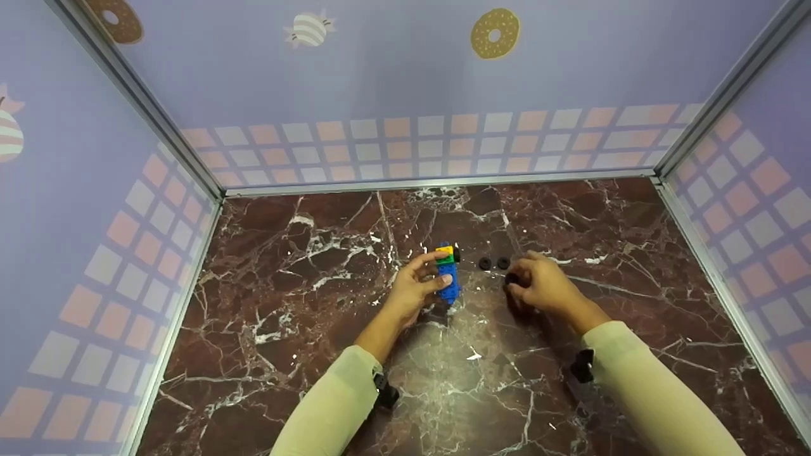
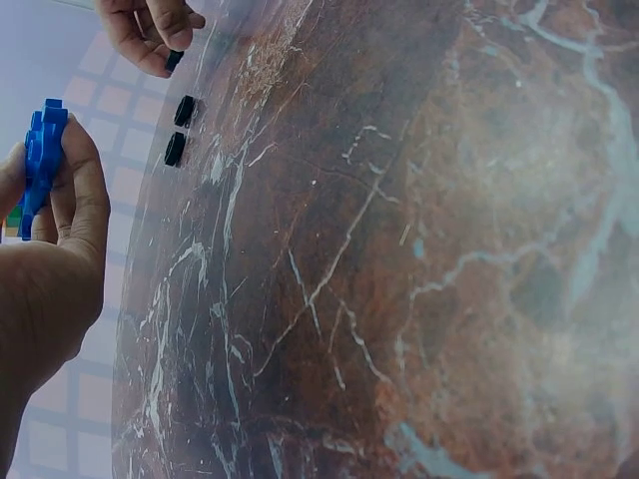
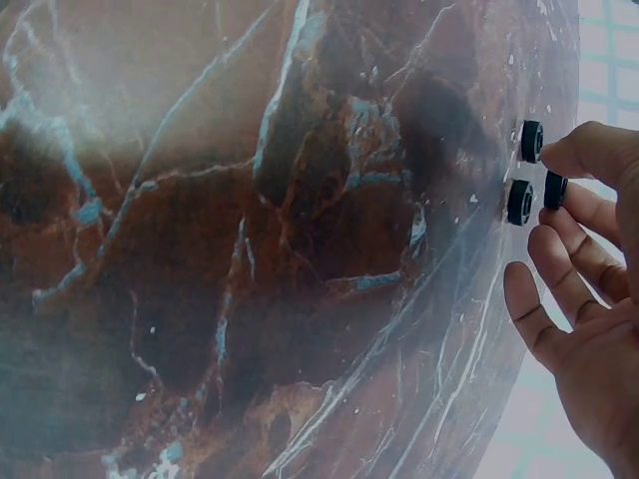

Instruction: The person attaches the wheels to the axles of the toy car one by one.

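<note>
Between thumb and fingers, my left hand [image 1: 410,290] holds a small toy vehicle of building bricks [image 1: 448,284], blue with a yellow and green block near its far end. A black wheel [image 1: 457,254] sits on the right side of that block. In the left wrist view the blue base [image 2: 43,155] is seen edge-on in the grip. My right hand [image 1: 543,283] pinches a loose black wheel [image 3: 556,190] between thumb and fingertips. Two more black wheels, one [image 1: 485,263] left of the other [image 1: 504,263], lie on the table between the vehicle and my right hand.
The tabletop [image 1: 304,354] is dark red-brown marble pattern with white veins. Purple panels with printed squares and sweets enclose it at the back [image 1: 405,82], left [image 1: 63,253] and right [image 1: 754,209], joined by metal rails. A dark wrist device [image 1: 583,366] sits at the right sleeve.
</note>
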### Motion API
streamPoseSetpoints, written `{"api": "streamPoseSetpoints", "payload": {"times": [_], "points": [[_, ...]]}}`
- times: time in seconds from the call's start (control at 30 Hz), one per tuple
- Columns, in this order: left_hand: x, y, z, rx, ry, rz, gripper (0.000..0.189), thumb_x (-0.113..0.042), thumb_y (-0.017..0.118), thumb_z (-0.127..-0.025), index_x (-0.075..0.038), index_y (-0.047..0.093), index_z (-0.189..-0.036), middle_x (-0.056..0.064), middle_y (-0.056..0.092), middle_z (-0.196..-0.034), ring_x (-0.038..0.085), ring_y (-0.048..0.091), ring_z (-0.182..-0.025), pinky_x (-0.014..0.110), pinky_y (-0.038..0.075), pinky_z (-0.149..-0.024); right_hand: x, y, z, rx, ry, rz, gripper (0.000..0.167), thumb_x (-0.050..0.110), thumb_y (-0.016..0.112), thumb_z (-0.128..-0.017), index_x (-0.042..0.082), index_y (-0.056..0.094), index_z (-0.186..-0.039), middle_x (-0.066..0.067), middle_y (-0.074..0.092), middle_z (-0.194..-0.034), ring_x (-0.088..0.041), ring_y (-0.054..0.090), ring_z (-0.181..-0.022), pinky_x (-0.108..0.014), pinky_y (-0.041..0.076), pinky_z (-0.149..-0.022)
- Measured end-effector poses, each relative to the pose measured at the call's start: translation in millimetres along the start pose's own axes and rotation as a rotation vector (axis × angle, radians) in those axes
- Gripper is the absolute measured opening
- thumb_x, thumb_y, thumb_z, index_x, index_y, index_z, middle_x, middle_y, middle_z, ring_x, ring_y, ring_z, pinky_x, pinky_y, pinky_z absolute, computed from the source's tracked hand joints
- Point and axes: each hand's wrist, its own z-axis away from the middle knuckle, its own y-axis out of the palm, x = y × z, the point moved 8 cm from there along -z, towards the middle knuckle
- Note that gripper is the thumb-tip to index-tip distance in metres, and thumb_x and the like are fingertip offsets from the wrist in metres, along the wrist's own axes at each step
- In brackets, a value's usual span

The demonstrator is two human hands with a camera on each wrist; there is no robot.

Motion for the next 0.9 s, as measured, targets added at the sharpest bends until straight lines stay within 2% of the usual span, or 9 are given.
{"api": "streamPoseSetpoints", "payload": {"times": [0.27,0.57,0.73,0.9], "points": [[-0.5,2.0,1.0,0.008,0.011,0.017,0.055,0.01,0.074,-0.099,0.003,0.058,-0.15,0.011,0.069,-0.12,0.022,0.076,-0.1,0.039,0.072,-0.084,11.5,-0.2,-3.7,-0.002,-0.014,0.006,0.023,0.007,0.086,-0.086,0.0,0.08,-0.107,-0.011,0.067,-0.098,-0.023,0.064,-0.084,-0.038,0.056,-0.075],[0.6,0.8,1.3,0.015,0.008,-0.003,0.054,0.009,0.075,-0.099,0.002,0.059,-0.15,0.01,0.069,-0.12,0.021,0.077,-0.098,0.04,0.072,-0.082,20.6,0.7,-5.1,-0.003,-0.042,0.007,0.025,0.005,0.086,-0.086,-0.002,0.08,-0.108,-0.012,0.068,-0.098,-0.024,0.065,-0.084,-0.034,0.056,-0.074],[1.7,-0.1,0.5,0.008,0.008,-0.007,0.055,0.01,0.075,-0.098,0.002,0.058,-0.15,0.011,0.07,-0.12,0.022,0.078,-0.095,0.044,0.073,-0.082,24.1,1.4,-5.5,-0.004,-0.043,0.008,0.026,0.005,0.087,-0.086,-0.001,0.08,-0.11,-0.011,0.068,-0.098,-0.024,0.065,-0.087,-0.037,0.058,-0.076],[1.5,0.2,0.4,-0.001,0.014,0.006,0.055,0.011,0.075,-0.097,0.003,0.058,-0.149,0.011,0.07,-0.119,0.023,0.078,-0.095,0.042,0.073,-0.081,29.3,0.5,-6.3,-0.013,-0.058,0.016,0.026,0.006,0.087,-0.086,-0.001,0.08,-0.11,-0.011,0.067,-0.098,-0.024,0.065,-0.088,-0.039,0.06,-0.077]]}}
